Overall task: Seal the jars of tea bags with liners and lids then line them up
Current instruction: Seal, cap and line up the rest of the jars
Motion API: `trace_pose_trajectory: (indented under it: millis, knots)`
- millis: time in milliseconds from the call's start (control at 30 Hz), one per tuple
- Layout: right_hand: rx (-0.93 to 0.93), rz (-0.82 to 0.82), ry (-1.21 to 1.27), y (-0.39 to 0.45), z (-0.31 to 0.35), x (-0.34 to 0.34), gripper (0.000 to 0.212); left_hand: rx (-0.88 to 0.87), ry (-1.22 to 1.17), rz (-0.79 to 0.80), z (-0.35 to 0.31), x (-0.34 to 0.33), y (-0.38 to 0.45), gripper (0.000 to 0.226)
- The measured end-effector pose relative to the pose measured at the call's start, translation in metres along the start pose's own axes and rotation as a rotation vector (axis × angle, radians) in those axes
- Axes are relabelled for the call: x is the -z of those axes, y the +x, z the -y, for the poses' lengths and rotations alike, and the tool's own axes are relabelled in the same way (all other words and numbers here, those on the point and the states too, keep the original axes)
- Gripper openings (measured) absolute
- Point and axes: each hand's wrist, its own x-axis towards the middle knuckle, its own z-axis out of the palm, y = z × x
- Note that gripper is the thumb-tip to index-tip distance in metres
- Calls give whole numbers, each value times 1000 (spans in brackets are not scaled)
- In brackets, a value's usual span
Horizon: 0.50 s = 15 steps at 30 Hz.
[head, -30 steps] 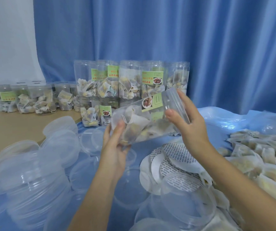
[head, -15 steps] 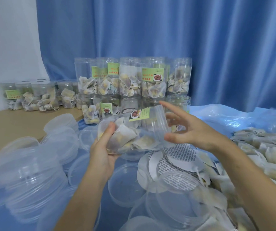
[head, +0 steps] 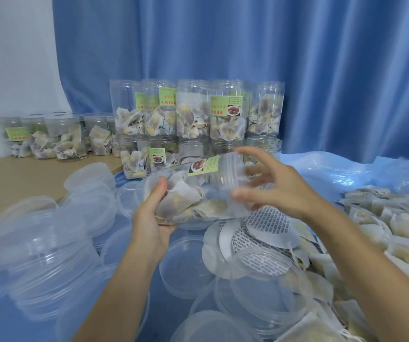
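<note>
Clear jar (head: 198, 193) w/ tea bags is gripped at its base by left hand (head: 154, 218) above lids, long axis approx. horizontal, mouth pointing right toward right hand (head: 275, 186), fingers spread, apparently holding nothing.

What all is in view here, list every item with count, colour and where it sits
held jar: one, clear with green label, tilted on its side, centre
filled jars: many, clear, stacked and lined up at back
lids: many, clear, heaped at left and front
liners: several, white and silver printed discs, under the right hand
loose tea bags: pile, off-white, right
curtain: one, blue, behind
left hand: grips jar base
right hand: fingers spread at jar mouth
</note>
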Motion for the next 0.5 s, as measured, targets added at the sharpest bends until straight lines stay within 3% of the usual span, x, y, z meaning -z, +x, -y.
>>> trace_pose_trajectory:
  millis: [100, 333, 400, 500]
  knots:
    - [-120, -107, -25, 2, 5, -5, 75, -18, -56, 37, 3, -3, -2, 38]
    - [-127, -175, -210, 6, 21, -20, 80, -76, -129, -8, 0, -2, 0, 49]
    - [-115, -136, -120, 6, 22, -23, 91, -37, -80, -9, -3, -3, 1, 43]
    - [-30, -116, -55, 5, 25, -27, 108, 130, 19, 63, -9, -10, -1, 61]
